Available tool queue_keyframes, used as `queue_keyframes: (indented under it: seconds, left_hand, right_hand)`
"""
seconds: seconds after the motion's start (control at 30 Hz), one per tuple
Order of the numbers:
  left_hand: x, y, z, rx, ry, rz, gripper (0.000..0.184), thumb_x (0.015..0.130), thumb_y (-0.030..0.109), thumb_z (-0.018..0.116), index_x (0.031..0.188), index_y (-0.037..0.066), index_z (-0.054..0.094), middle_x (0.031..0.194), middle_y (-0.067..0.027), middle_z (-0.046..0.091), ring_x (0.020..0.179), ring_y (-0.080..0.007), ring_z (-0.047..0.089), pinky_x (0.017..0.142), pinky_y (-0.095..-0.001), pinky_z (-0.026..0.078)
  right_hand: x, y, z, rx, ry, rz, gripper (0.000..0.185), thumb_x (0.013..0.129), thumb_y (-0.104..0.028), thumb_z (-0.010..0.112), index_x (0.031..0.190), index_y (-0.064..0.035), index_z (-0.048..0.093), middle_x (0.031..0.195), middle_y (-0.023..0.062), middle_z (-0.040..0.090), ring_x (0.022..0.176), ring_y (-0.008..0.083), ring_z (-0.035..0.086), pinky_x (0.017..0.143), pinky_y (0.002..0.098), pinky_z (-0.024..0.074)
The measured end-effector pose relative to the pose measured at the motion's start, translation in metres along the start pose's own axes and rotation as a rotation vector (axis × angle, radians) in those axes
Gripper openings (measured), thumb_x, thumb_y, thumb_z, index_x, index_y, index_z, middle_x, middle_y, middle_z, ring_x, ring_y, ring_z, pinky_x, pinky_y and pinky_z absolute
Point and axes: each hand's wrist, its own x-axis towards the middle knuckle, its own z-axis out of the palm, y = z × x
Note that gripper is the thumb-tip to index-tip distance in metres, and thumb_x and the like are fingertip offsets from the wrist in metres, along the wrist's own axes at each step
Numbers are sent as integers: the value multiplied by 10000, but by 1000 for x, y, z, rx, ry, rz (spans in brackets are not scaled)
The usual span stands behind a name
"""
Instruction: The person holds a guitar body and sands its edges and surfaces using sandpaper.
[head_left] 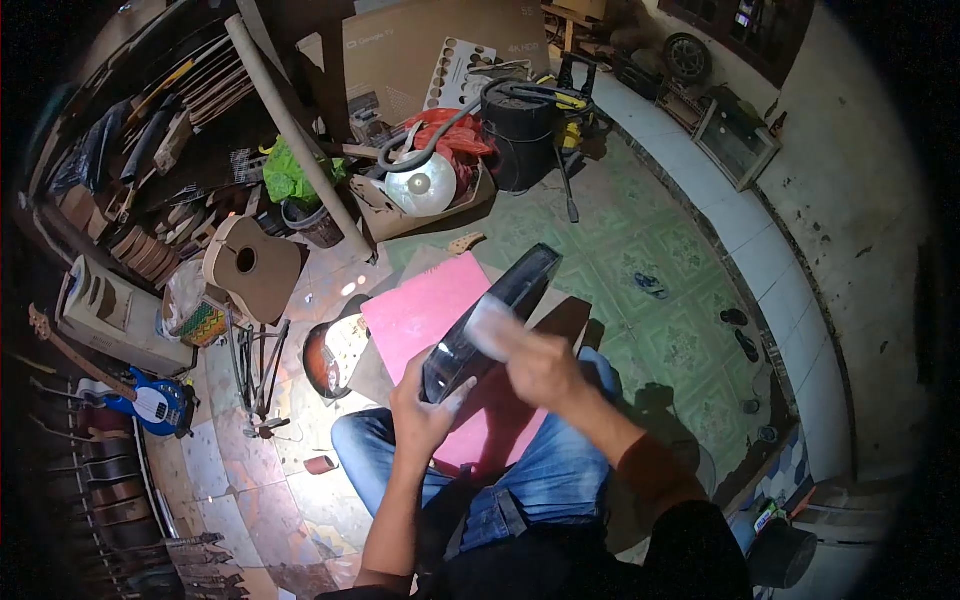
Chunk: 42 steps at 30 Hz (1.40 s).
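Note:
A long, glossy black box-like piece (528, 278) is held tilted above my lap, its upper end pointing away to the right. My left hand (420, 408) grips its near end, the thumb on one side and the fingers on the other. A whitish cloth or pad (492, 328), smeared by motion, is pinched in my right hand (545, 370) over the middle of the black piece. Whether the pad touches the surface I cannot tell. Beneath lies a pink sheet (420, 305), which reaches from the floor ahead onto my lap between my jeans-clad legs.
A sunburst guitar body (325, 362) lies left of the pink sheet, near a metal stand (258, 370). An unfinished acoustic guitar body (250, 262) and a blue bass (155, 402) are farther left. Ahead stand a cardboard tray (455, 215) and a black drum (515, 140). Sandals (650, 285) lie right.

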Motion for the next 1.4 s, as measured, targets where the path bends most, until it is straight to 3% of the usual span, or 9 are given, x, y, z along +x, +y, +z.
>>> queue_keyframes:
  seconds: [0.17, 0.3, 0.53, 0.6, 0.8, 0.87, 1.0, 1.27, 1.4]
  left_hand:
    - [7, 1, -3, 54, 27, 43, 551, 789, 129, 877, 1256, -13, 623, 992, -149, 757, 898, -187, 725, 824, -325, 566]
    - [11, 12, -9, -32, 7, -87, 520, 803, 117, 864, 1243, -13, 621, 935, -117, 745, 817, -135, 692, 750, -306, 567]
    - [23, 8, -13, 128, 25, 72, 527, 798, 136, 874, 1244, -4, 630, 975, -114, 747, 892, -151, 696, 817, -318, 559]
    - [19, 6, -14, 77, 27, -20, 535, 796, 151, 875, 1250, 2, 634, 1003, -127, 751, 934, -174, 705, 853, -334, 552]
    - [21, 9, -15, 92, 13, -23, 553, 789, 157, 877, 1253, -15, 630, 1026, -146, 759, 954, -192, 721, 864, -336, 553]
    - [20, 0, -14, 72, 17, -18, 555, 789, 158, 877, 1255, -13, 631, 1026, -145, 761, 950, -190, 722, 863, -336, 555]
    - [15, -3, -11, 31, 9, -74, 561, 784, 155, 880, 1261, -6, 632, 1015, -145, 763, 929, -193, 729, 862, -341, 561]
    - [12, 3, -7, -10, 20, -72, 563, 775, 126, 886, 1258, -10, 633, 1007, -139, 764, 913, -181, 725, 849, -335, 564]
    - [9, -1, -6, -20, 27, -60, 550, 774, 126, 882, 1246, -15, 637, 998, -140, 760, 910, -182, 724, 849, -334, 563]
  right_hand:
    - [26, 29, -11, -67, 194, 195, 606, 847, 60, 457, 1428, -57, 579, 1471, 224, 547, 1278, 403, 587, 1045, 436, 514]
    - [8, -18, 8, -75, 20, 25, 635, 834, 53, 479, 1430, -125, 608, 1508, 176, 536, 1114, 325, 706, 814, 374, 622]
    - [34, 35, 10, -100, 245, 185, 637, 888, 86, 454, 1516, -15, 455, 1540, 311, 430, 1292, 442, 573, 950, 445, 570]
    - [17, -1, 32, -21, 198, 73, 649, 875, 85, 471, 1501, -84, 506, 1590, 211, 417, 1328, 386, 565, 1005, 418, 551]
    - [21, 56, 26, -242, 241, 48, 633, 881, 30, 497, 1511, 2, 454, 1535, 268, 467, 1211, 387, 651, 924, 421, 587]
    - [30, 51, 5, 50, 228, 301, 628, 861, 36, 502, 1486, -19, 503, 1513, 268, 492, 1294, 389, 594, 1019, 440, 546]
    - [26, -24, -2, 54, 57, 24, 596, 777, 66, 557, 1338, -99, 670, 1418, 206, 602, 1287, 362, 607, 1059, 441, 528]
    - [38, 45, -35, -104, 87, 316, 579, 804, 73, 491, 1344, -51, 659, 1410, 230, 600, 1252, 385, 622, 1049, 428, 522]
    - [15, -29, -17, 85, -72, 69, 565, 792, 63, 527, 1318, -73, 684, 1378, 236, 626, 1240, 380, 637, 1018, 425, 554]
